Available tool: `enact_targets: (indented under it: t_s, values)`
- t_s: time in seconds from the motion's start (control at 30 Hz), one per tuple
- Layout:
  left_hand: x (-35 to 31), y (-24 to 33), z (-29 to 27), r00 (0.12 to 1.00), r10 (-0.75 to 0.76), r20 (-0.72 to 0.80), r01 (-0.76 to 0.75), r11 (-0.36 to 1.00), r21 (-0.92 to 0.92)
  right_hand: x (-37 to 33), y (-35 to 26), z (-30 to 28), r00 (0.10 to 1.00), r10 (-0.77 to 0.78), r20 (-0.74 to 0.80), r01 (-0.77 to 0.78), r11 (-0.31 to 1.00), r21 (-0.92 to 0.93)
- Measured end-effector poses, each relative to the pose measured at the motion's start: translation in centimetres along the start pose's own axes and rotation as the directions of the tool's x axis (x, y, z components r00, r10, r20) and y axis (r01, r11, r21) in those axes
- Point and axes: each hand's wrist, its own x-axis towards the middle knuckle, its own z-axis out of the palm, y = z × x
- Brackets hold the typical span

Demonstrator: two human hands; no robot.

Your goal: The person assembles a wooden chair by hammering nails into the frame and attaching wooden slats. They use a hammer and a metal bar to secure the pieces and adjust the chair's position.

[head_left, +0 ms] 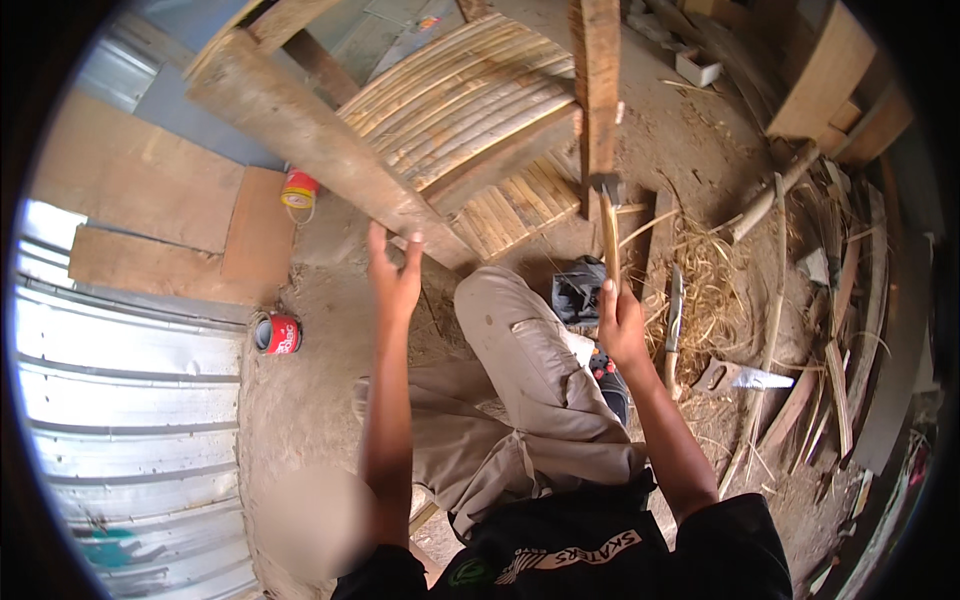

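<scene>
My right hand [622, 322] is wrapped around the light wooden handle of a hammer [611, 235]. The hammer's dark head is up at the lower end of an upright wooden post [599, 100]; whether they touch I cannot tell. With its thumb and fingers apart, my left hand [395, 280] grips the lower edge of a wide wooden plank [320, 150]; some of its fingers are hidden. Plank and post belong to a tilted wooden frame with a curved surface of bamboo slats [460, 100]. More slats [515, 205] show below it.
A knife [675, 315] and a handsaw [740, 378] lie on the dirt floor to the right, near shavings [715, 285] and long wood strips [850, 330]. A red can [277, 334] and a red-yellow bucket [299, 190] stand left, by a corrugated metal wall [130, 400]. A dark bag [578, 292] lies beyond my knee.
</scene>
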Motion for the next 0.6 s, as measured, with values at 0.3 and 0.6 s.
enact_targets:
  t_s: [0.3,0.6]
  values:
    - [-8.3,0.4,9.5,0.996,-0.042,0.082,0.077,0.867,-0.492,-6.0,20.6,-3.5,0.896,0.257,-0.362,-0.420,0.754,-0.504]
    - [-9.2,-1.3,13.0,0.931,-0.134,0.339,0.153,0.988,-0.030,-2.2,18.1,0.2,0.949,-0.161,-0.271,0.007,0.870,-0.493]
